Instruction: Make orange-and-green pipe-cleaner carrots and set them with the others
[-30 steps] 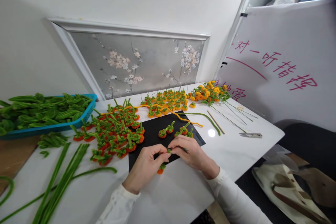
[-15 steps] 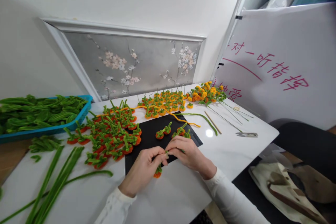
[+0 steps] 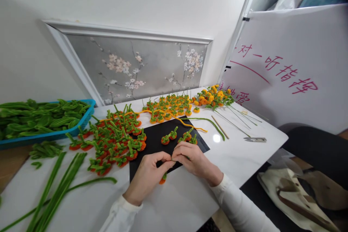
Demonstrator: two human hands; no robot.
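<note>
My left hand [image 3: 150,174] is closed in a pinch, thumb against forefinger. The fingertips of my right hand [image 3: 193,160] meet it over the front of a black mat [image 3: 152,143]. Between the two pinches a sliver of green chenille stem [image 3: 173,160] shows; most of it is hidden by the fingers. Just below my left fingers lies an orange chenille persimmon [image 3: 162,180] with a green top, partly covered. Other small orange persimmons with green stalks [image 3: 165,140] sit on the mat, some close behind my right hand.
Rows of orange persimmons [image 3: 119,148] stand left of the mat, yellow ones [image 3: 174,105] behind. A blue basket [image 3: 81,123] holds green leaves. Long green stems [image 3: 58,188] lie front left. Thread snips [image 3: 255,139], a thin stick [image 3: 220,127] and wired yellow bunches [image 3: 212,98] are right.
My fingertips have drawn slightly closer together, and my left fingers have straightened a little. The items on the table look the same.
</note>
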